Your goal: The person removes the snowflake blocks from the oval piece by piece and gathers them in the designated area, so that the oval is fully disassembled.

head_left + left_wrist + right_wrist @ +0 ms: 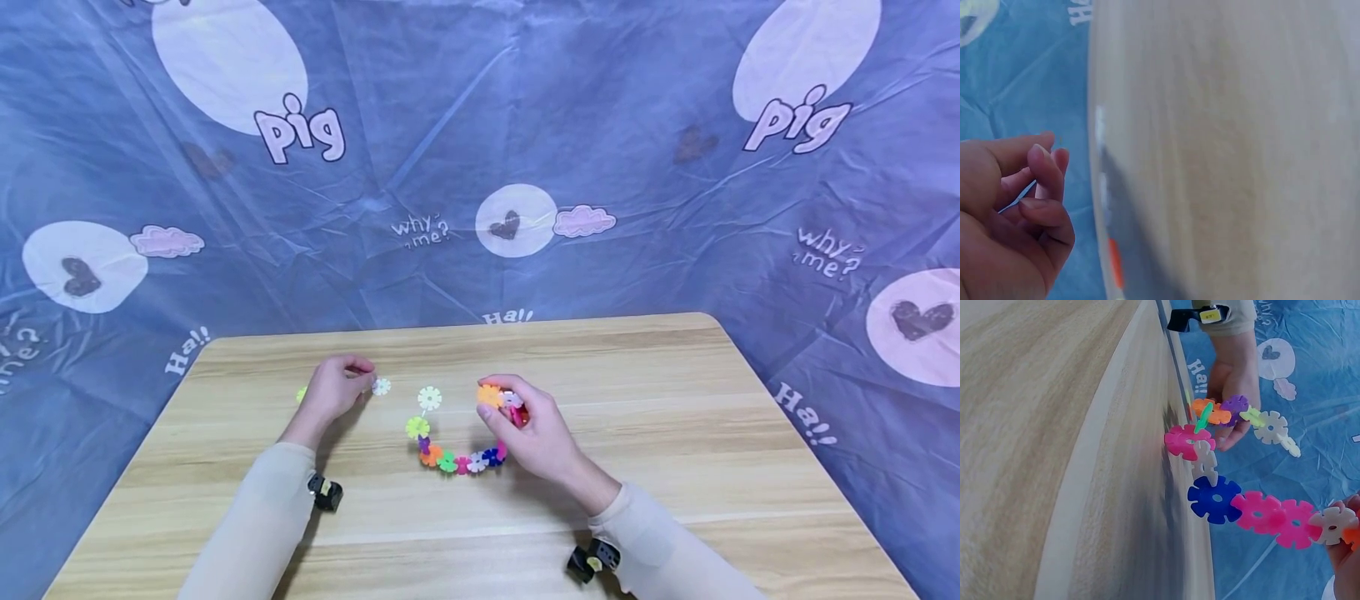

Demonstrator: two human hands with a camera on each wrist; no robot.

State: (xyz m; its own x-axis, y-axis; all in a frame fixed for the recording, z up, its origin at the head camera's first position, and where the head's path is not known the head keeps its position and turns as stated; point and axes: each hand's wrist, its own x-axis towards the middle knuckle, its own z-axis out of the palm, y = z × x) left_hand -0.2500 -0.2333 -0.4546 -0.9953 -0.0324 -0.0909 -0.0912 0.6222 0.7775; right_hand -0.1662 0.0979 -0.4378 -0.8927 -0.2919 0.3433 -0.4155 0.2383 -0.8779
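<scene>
The fingers (517, 386) of the right hand (536, 429) pinch an orange flower piece (490, 395) right of centre in the head view, thumb on its lower edge. The left hand (333, 396), left of centre, has its fingers (358, 364) bent and their tips close together; a small white piece (381, 387) shows right at those tips, but whether they grasp it or it lies just beyond I cannot tell.

From the orange piece runs a chain (447, 462) of slotted flower pieces, curving as a U through the middle of the head view: a white piece, pinks, dark blue, white, pink, green, orange, purple and yellow-green, up to a pale piece (430, 397) at its other end. In the right wrist view the chain crosses from lower right to upper centre, the left hand behind it.

A yellow-green piece (302, 394) lies partly hidden behind the left hand. Under everything is the wood-grained bench (630, 392); a blue printed cloth (450, 125) fills the upper frame
</scene>
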